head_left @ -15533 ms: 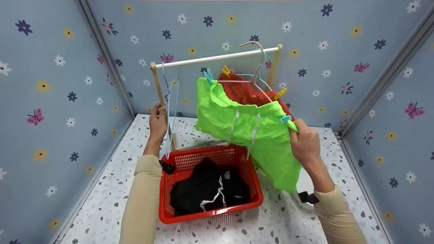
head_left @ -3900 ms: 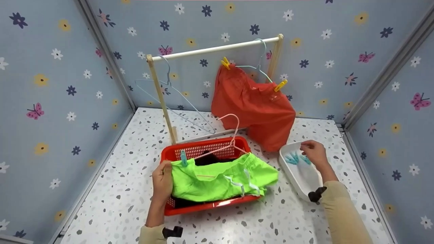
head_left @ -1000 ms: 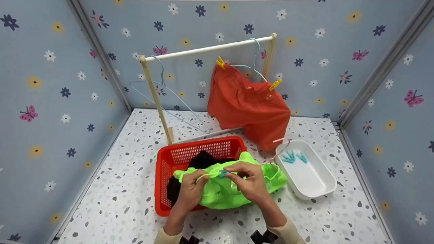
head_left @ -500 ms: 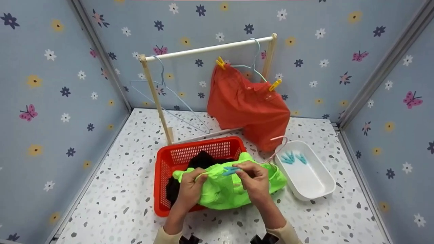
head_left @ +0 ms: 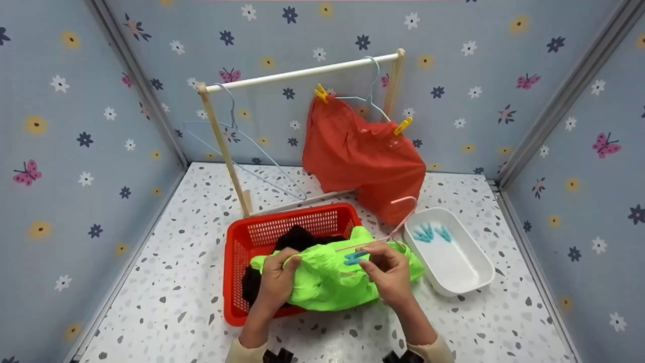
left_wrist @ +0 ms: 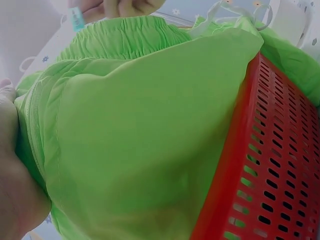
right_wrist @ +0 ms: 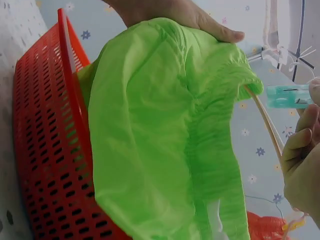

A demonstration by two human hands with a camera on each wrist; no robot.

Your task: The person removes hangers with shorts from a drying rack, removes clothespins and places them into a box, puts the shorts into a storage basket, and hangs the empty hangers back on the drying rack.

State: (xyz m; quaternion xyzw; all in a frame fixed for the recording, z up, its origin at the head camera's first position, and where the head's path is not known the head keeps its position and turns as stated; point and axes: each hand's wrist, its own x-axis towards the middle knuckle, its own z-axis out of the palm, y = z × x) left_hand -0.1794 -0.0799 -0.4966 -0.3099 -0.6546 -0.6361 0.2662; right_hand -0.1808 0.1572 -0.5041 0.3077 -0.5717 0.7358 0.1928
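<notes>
My left hand (head_left: 277, 277) grips the waistband of the bright green shorts (head_left: 322, 287), which lie bunched over the front of the red basket (head_left: 229, 282). My right hand (head_left: 390, 275) pinches a blue clothespin (head_left: 354, 258) between thumb and forefinger. In the right wrist view, the tip of the clothespin (right_wrist: 287, 96) points at the gathered waistband, a small gap from it. A pink hanger (head_left: 406, 220) runs inside the waistband, its hook sticking out to the right. In the left wrist view, the shorts (left_wrist: 135, 115) hide most of the basket's inside.
Black clothing (head_left: 297, 238) lies in the basket. A white tray (head_left: 461, 267) with several blue clothespins (head_left: 424, 233) stands at the right. Behind, a rack (head_left: 297, 74) bears red shorts (head_left: 363, 156) clipped with yellow clothespins and a bare blue hanger (head_left: 262, 151).
The green shorts, earlier held up before the rack, came down over the basket. My right hand left the tray. In the last second it drew the clothespin rightward, away from my left hand.
</notes>
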